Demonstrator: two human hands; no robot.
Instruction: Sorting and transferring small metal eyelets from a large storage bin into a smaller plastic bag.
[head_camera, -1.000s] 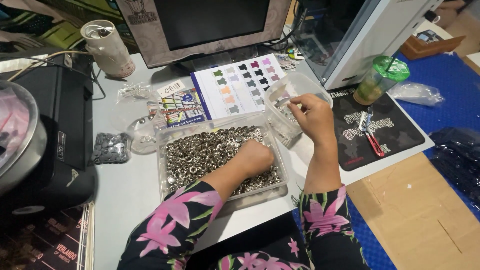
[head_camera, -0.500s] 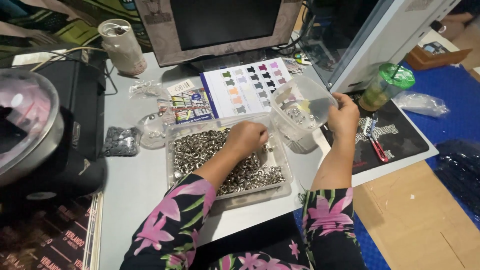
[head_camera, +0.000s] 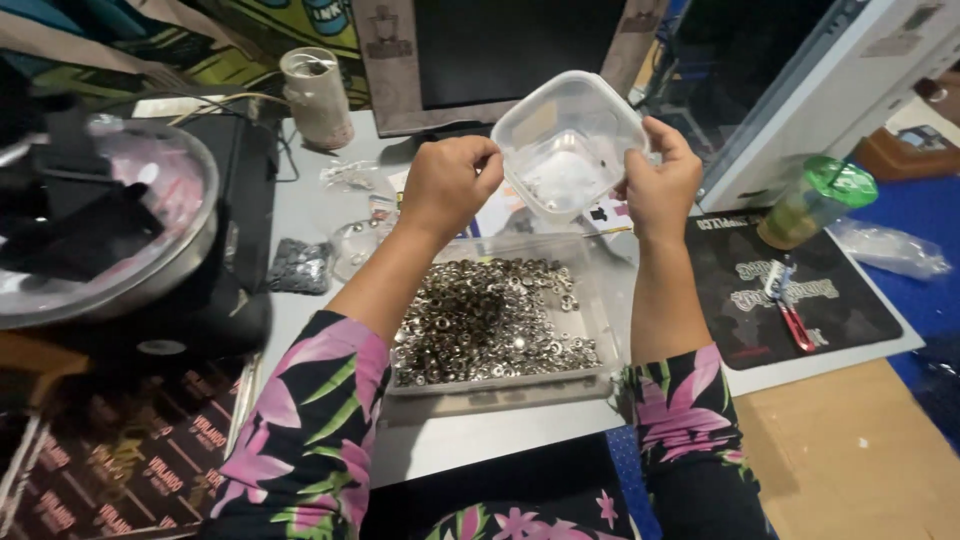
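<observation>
Fingers (head_camera: 478, 158) of the left hand (head_camera: 447, 185) are curling over one rim of a small clear tub (head_camera: 568, 143), while the right hand (head_camera: 660, 185) is clamping the opposite rim, thumb on the near side. Both hands are grasping this tub together and are holding it tilted, its open mouth facing the person, in the air just above the far edge of the clear tray (head_camera: 600, 300). A few small specks are sitting inside the tub; what they are I cannot tell.

The tray is resting on the grey bench (head_camera: 300, 200) directly below the hands, and a heap of small silvery metal rings (head_camera: 480, 325) is filling most of it, thinning toward its right side. Floral sleeves (head_camera: 310, 420) are covering both forearms on the near side of the tray.

Left of the tray, a dark patch of small pieces (head_camera: 300, 265) and a crumpled clear bag (head_camera: 355, 245) are lying on the bench, and farther left a round metal bowl (head_camera: 110, 235) is sitting on a black machine. Beyond the tray, a pale cup (head_camera: 315, 95) is standing beside a monitor (head_camera: 500, 50). Right of the tray, a black mat (head_camera: 850, 310) is carrying a red-handled tool (head_camera: 795, 320), and a green-lidded cup (head_camera: 815, 200) is standing at the mat's far edge.
</observation>
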